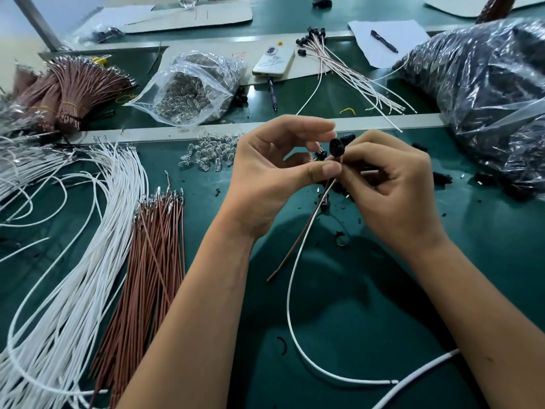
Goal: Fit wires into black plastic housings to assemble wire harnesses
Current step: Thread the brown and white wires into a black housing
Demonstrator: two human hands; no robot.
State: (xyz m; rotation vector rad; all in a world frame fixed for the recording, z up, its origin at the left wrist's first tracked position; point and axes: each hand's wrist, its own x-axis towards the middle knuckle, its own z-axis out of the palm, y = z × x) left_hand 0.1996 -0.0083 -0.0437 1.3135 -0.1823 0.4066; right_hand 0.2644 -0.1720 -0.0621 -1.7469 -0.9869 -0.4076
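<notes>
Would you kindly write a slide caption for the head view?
Both hands, left hand and right hand, hold a black housing trailing white and brown wires.

head-worn view, looking down, close over hands [324, 178]

A white phone [273, 61] (face down) lies near two pens [384, 41].

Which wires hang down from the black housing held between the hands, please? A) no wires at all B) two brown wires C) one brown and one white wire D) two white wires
C: below the black housing, pinched between the left hand and right hand, one brown wire and one white wire trail down.
</notes>
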